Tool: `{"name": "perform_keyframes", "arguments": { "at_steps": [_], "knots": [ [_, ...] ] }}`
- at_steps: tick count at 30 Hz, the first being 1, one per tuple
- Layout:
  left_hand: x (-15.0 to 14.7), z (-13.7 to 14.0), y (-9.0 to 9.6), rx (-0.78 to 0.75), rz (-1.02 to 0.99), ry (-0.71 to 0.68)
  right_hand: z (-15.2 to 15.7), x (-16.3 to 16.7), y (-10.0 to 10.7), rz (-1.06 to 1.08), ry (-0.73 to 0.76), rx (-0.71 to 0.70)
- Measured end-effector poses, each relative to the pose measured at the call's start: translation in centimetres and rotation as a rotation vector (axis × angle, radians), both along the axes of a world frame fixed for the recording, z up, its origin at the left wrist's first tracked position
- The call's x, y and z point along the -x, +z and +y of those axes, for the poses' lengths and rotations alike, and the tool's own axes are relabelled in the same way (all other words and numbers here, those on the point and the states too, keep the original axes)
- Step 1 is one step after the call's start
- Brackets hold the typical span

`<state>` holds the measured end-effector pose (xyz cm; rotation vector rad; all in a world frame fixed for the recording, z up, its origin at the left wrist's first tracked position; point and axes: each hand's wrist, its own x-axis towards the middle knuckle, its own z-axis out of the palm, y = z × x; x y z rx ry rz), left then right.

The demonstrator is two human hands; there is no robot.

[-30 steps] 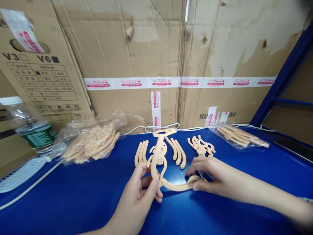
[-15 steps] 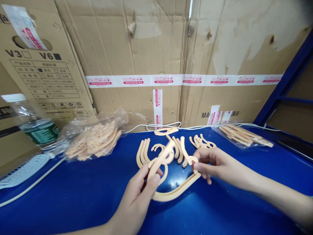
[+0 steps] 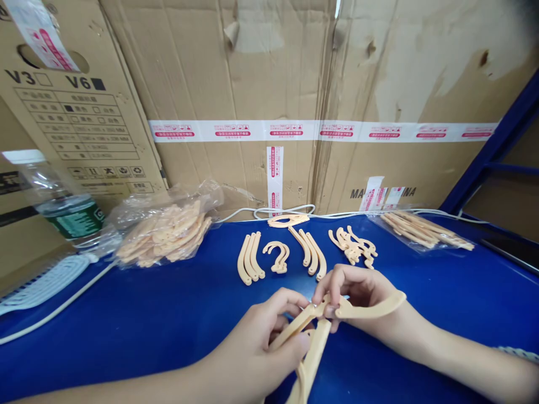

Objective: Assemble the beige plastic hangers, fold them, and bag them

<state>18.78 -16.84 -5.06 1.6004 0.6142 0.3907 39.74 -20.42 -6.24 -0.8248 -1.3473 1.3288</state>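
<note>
Low in front of me, both hands grip one beige plastic folding clothes hanger [image 3: 312, 353] made of jointed curved pieces. My left hand [image 3: 269, 336] is closed around one of its arms, thumb on the near side. My right hand [image 3: 357, 289] pinches it near the middle joint, where a curved piece sticks out to the right. Fingers partly hide the joint. Beyond the hands lie curved hanger arms on the left [image 3: 251, 259], hook pieces [image 3: 278, 258], more curved arms [image 3: 309, 251] and a heap of small hooked pieces [image 3: 352, 245]. A flat oval-shaped beige piece [image 3: 288, 221] lies behind them.
On the blue table [image 3: 147, 325] stand a water bottle [image 3: 71, 216] and a clear bag of beige parts [image 3: 166, 233] at left, near a pale hairbrush [image 3: 50, 283]. A second bag of parts [image 3: 425, 230] and a dark flat object [image 3: 511, 253] lie right. Cardboard [image 3: 236, 73] walls the back.
The hanger has come lower and closer to me and has been turned. My hands have moved together, with the right hand now at the joint beside the left fingers.
</note>
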Motion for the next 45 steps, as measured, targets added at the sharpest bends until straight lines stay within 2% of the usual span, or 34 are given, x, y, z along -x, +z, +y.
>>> {"name": "perform_keyframes", "arguments": {
  "at_steps": [4, 8, 11, 20, 29, 40, 42, 45],
  "knots": [
    [0.2, 0.0, 0.2, -0.189, 0.070, -0.014, -0.6, 0.3, 0.2, -0.130, -0.007, -0.058],
    [0.4, 0.1, 0.3, -0.372, 0.114, -0.044, -0.8, 0.2, 1.1, -0.405, -0.053, -0.268],
    [0.4, 0.2, 0.6, -0.444, 0.113, -0.061, -0.7, 0.2, 1.6, -0.476, -0.063, -0.361],
    [0.6, 0.5, 0.2, -0.552, 0.106, -0.091, -0.8, 0.1, 1.4, -0.528, -0.057, -0.479],
    [0.4, 0.4, 0.4, -0.595, 0.151, -0.097, -1.1, -0.3, 0.8, -0.534, -0.040, -0.526],
    [0.2, 0.4, 0.3, -0.662, 0.170, -0.101, -1.6, -0.4, 1.1, -0.649, -0.050, -0.659],
    [0.2, 0.5, 0.1, -0.676, 0.162, -0.118, -1.7, -0.5, 1.1, -0.716, -0.058, -0.727],
    [0.2, 0.7, 0.1, -0.691, 0.183, -0.140, -1.7, -0.5, 1.0, -0.901, -0.127, -0.994]
  ]
}}
